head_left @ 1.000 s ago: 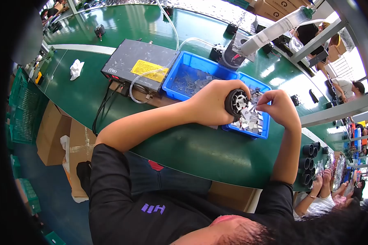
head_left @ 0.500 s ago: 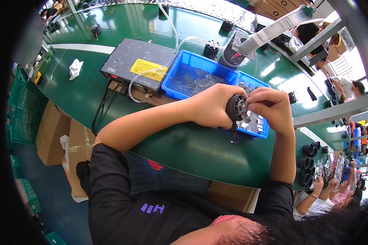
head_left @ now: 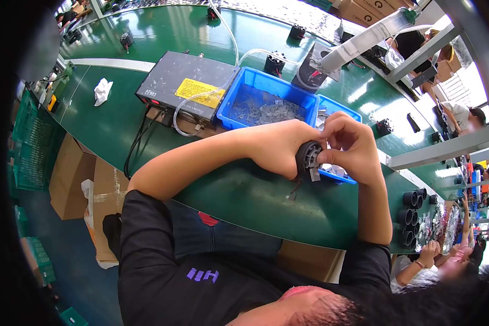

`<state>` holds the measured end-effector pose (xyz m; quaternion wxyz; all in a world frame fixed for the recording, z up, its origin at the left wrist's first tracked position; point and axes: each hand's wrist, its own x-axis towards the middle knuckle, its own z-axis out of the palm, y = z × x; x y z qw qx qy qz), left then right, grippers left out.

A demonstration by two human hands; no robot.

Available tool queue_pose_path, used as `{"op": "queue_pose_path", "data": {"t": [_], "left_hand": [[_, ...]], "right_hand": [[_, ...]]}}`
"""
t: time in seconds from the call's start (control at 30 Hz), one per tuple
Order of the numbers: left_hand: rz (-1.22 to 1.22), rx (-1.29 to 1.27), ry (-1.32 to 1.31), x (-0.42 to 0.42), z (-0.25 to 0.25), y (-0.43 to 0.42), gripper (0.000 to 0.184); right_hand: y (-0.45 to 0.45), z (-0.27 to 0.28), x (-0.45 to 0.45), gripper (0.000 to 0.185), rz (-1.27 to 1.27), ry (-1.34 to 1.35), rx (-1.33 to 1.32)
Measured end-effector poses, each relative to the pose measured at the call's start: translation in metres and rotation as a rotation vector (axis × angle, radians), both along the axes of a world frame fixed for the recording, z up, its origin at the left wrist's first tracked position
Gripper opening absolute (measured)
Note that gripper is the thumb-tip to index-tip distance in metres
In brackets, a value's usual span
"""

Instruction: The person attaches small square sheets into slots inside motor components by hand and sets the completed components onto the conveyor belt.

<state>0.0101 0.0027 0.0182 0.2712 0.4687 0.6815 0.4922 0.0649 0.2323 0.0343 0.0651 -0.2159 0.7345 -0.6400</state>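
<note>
Evidently grips a round black part with a grey spoked centre (head_left: 310,156) in the left hand (head_left: 281,148), with fingers wrapped firmly around the rim, probably for steadiness. Holds it apparently above the green surface (head_left: 266,202), tilted with the spoked face toward the right hand (head_left: 356,148), presumably for easy access. Touches that face with the right thumb, index finger bent near the upper rim; cannot tell about any small piece pinched between. Leaves thin dark wires (head_left: 295,190) dangling below, clear of the right fingers, near a flat light-grey metal tab (head_left: 315,175) at the lower edge. Has a blue plastic bin of light-coloured pieces (head_left: 342,179) partly behind the right hand, likely for short reaches, with another blue plastic bin of small grey pieces (head_left: 282,88) adjoining on the left, next to a dark grey box with a yellow label (head_left: 182,76).
</note>
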Motion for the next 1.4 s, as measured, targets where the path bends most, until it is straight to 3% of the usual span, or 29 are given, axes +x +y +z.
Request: {"op": "queue_pose_path", "data": {"t": [0.1, 0.27, 0.43, 0.6, 0.97, 1.13, 1.27, 1.4], "left_hand": [[0.14, 0.237, -0.117, 0.002, -0.003, 0.007, 0.044], [0.277, 0.469, -0.062, 0.003, -0.014, 0.015, 0.046], [0.327, 0.238, 0.112, 0.01, 0.003, 0.006, 0.047], [0.257, 0.223, 0.206, 0.004, -0.003, 0.007, 0.045], [0.426, 0.208, 0.238, 0.011, -0.011, 0.013, 0.044], [0.406, 0.143, 0.456, 0.001, -0.012, 0.011, 0.045], [0.686, 0.178, 0.127, -0.016, -0.029, 0.016, 0.049], [0.731, 0.363, 0.075, -0.032, -0.021, 0.017, 0.052]], "right_hand": [[-0.003, 0.01, 0.0, 0.045, 0.028, 0.051, -0.269], [-0.009, 0.002, -0.004, 0.046, -0.017, 0.227, -0.287], [-0.012, -0.009, 0.0, 0.035, -0.159, -0.045, -0.422], [-0.011, -0.02, -0.001, 0.03, -0.116, -0.063, -0.402], [-0.022, -0.031, 0.002, 0.027, -0.301, 0.177, -0.33], [-0.02, -0.023, 0.0, 0.024, -0.215, 0.224, -0.213], [-0.027, -0.019, -0.003, 0.02, -0.479, -0.047, -0.108], [-0.027, -0.028, -0.002, 0.021, -0.461, 0.045, -0.145]]}}
